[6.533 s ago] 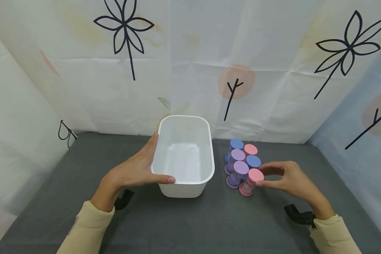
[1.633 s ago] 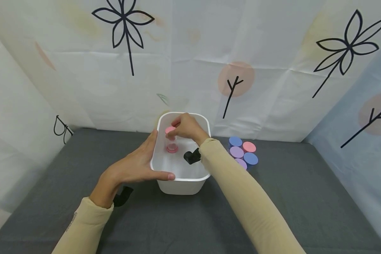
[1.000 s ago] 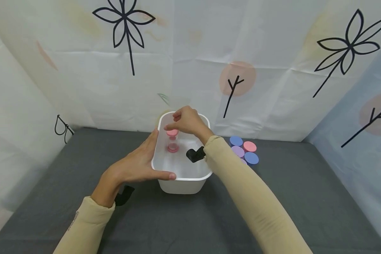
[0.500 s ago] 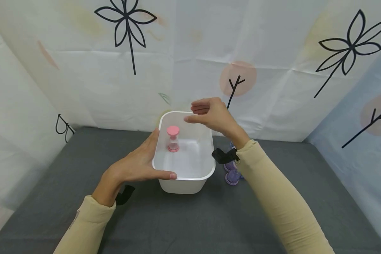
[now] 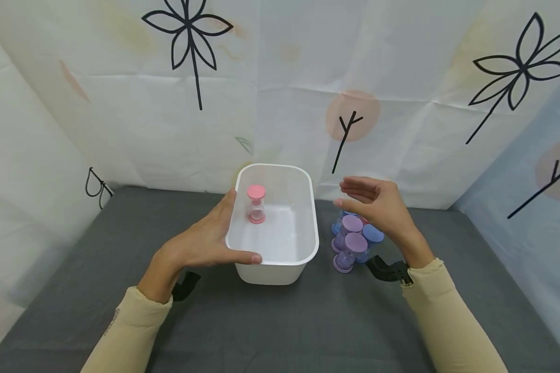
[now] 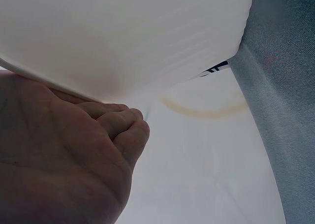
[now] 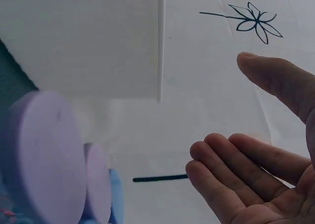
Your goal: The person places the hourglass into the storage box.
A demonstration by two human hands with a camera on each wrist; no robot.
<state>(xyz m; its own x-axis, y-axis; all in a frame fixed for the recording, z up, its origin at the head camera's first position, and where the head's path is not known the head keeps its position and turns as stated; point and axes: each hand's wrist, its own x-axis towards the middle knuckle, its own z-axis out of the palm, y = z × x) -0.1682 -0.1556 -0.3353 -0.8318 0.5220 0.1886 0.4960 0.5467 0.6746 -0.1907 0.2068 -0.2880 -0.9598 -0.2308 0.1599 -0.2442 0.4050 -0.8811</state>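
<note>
Tabletop [image 5: 280,331]: dark grey, looks cloth-covered.
Left hand [image 5: 198,246]: grips white bin [image 5: 270,275] at its near-left corner, thumb at near rim, fingers along outer left wall.
White bin: open-topped, looks like thin plastic; probably light and slick, could slide if unbraced. Best held by the rim.
Front purple timer [image 5: 349,253]: upright on tabletop, right of bin, nearest of the loose group.
Timer handling: hourglass-shaped; likely light, stiff, smooth, clear middle maybe fragile. Pinch the cap edge or just under it.
Second purple timer [image 5: 352,224]: just behind the front one.
Blue timer [image 5: 373,233]: right of the purples.
Pink timer [image 5: 256,205]: upright in bin, near left wall; only item seen inside. Wall contact: can't tell.
Right hand [image 5: 378,204]: fingers extended, thumb apart, holding nothing, above the group's far end, partly hiding it.
Backdrop [image 5: 284,114]: pale sheet, plant prints.
</note>
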